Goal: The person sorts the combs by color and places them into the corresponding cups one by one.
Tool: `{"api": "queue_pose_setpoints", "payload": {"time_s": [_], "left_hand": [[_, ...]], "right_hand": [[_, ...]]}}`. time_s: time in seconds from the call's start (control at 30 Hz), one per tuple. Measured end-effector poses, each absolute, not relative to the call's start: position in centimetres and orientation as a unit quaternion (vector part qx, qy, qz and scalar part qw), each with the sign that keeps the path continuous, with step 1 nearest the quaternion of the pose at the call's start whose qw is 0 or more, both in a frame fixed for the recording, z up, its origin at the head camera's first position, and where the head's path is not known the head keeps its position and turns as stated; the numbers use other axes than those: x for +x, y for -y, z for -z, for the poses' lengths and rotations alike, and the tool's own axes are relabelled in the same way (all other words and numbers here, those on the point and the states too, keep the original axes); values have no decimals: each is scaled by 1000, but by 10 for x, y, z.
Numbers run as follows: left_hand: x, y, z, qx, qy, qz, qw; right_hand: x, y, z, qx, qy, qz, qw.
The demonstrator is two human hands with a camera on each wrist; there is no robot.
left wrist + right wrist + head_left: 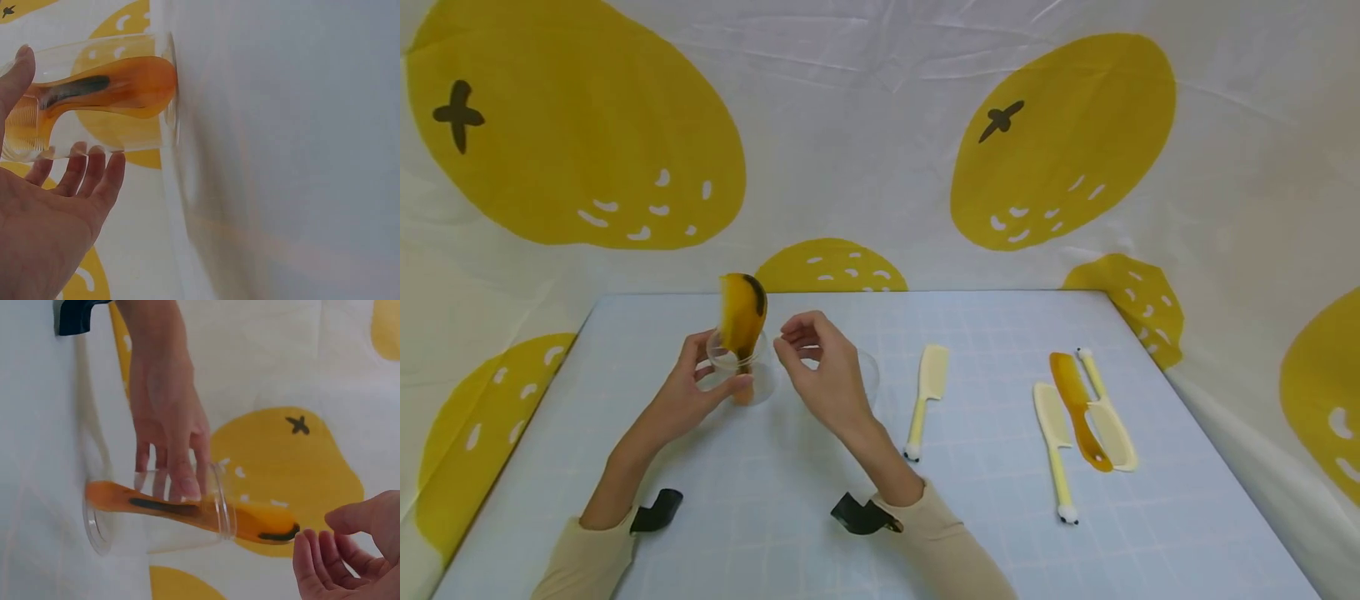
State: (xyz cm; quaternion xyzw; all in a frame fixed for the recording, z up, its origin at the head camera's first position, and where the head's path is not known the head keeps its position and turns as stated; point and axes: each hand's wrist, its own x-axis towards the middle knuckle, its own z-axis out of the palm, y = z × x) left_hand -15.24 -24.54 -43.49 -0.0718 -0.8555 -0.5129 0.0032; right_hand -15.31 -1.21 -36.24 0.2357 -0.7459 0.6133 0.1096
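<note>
My left hand (688, 392) grips a clear jar (758, 385) round its side, thumb in front and fingers behind. The jar stands upright on the table. An amber comb with dark marks (743, 312) stands in it, handle down at the bottom and toothed head sticking out above the rim. In the right wrist view the comb's dark-marked head end (278, 532) lies close to the fingertips of my right hand (350, 553). That hand is loosely curled and holds nothing. Behind the right hand, partly hidden, is another clear round container (868, 375).
A cream comb with a yellow handle (931, 379) lies right of my right hand. Farther right lie another cream comb (1054, 417), an amber comb (1075, 400) and a third cream comb (1116, 429), close together. A curtain with yellow shapes (865, 167) hangs behind the table.
</note>
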Motion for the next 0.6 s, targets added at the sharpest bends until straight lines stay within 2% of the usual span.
{"api": "queue_pose_setpoints", "payload": {"time_s": [0.6], "left_hand": [[-153,247,434,-87,846,526,-1]], "right_hand": [[-158,-42,364,221,748,-603,169]]}}
